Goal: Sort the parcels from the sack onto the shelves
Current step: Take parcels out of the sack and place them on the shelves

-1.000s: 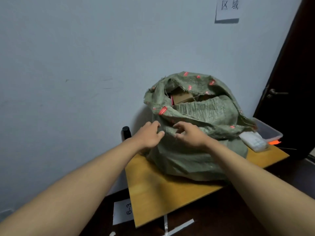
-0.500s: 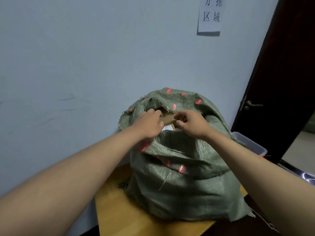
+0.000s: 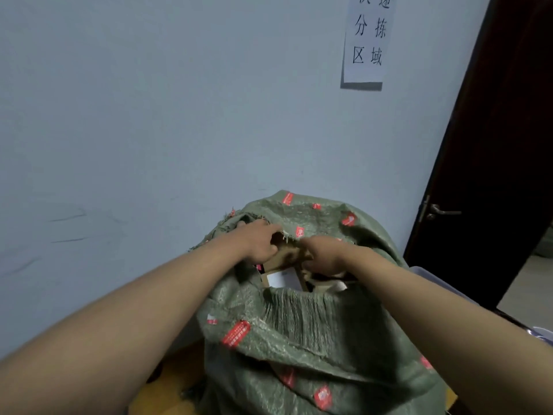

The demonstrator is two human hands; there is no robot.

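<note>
Bulging green woven sack (image 3: 314,339) with red labels on a wooden worktop (image 3: 167,387), left hand (image 3: 258,242) and right hand (image 3: 321,256) both gripping a brown cardboard parcel (image 3: 288,253) in its open mouth, pale wall behind.

You've got a coarse matt woven-plastic sack (image 3: 311,333) on smooth wood table (image 3: 167,387), brown cardboard parcel (image 3: 287,256) inside the sack's mouth.

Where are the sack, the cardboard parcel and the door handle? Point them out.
green woven sack (image 3: 314,339), head view, front face below the mouth.
cardboard parcel (image 3: 282,278), head view, its white label.
door handle (image 3: 443,211), head view, lever.
</note>
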